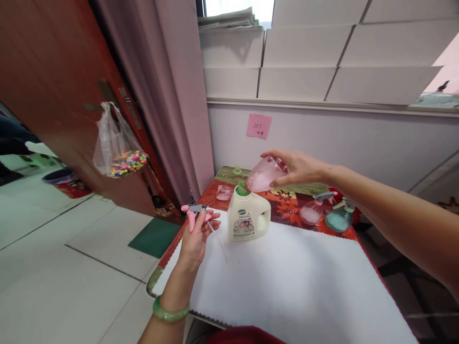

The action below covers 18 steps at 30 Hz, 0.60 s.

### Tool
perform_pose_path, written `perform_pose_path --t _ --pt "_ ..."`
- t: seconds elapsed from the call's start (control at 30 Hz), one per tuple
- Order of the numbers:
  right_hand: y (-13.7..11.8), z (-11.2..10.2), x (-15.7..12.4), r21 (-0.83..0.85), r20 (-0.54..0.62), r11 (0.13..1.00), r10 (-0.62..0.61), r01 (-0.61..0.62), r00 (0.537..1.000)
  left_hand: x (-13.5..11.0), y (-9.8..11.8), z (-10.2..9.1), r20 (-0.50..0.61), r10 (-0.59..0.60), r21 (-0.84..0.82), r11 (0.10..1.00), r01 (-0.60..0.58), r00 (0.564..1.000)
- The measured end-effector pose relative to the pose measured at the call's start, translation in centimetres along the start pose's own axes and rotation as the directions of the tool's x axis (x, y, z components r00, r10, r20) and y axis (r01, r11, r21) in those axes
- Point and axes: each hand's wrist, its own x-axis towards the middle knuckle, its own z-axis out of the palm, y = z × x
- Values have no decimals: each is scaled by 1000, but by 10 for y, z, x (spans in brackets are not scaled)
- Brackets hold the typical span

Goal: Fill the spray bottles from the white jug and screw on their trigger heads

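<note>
My left hand holds a pink and grey spray nozzle, its thin clear tube hanging down toward the table. In my right hand is a pink translucent spray bottle without its top, tipped on its side. Its mouth is hidden from me, so I cannot tell whether liquid runs out. Just below and left of it stands a cream detergent jug, upright on the white mat, with a green spout at its neck. Neither hand touches the jug.
A white mat covers the table's front. A pink spray bottle and a teal spray bottle stand at right. A small clear pink container and a green cap lie behind. A bag of colourful pieces hangs at the door.
</note>
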Motion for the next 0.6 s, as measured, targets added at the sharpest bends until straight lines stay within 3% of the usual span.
perform_pose_path --t 0.6 --pt "-28 -20 29 -224 116 964 -118 142 986 -1 -4 0 -19 -14 -17 1000 14 1000"
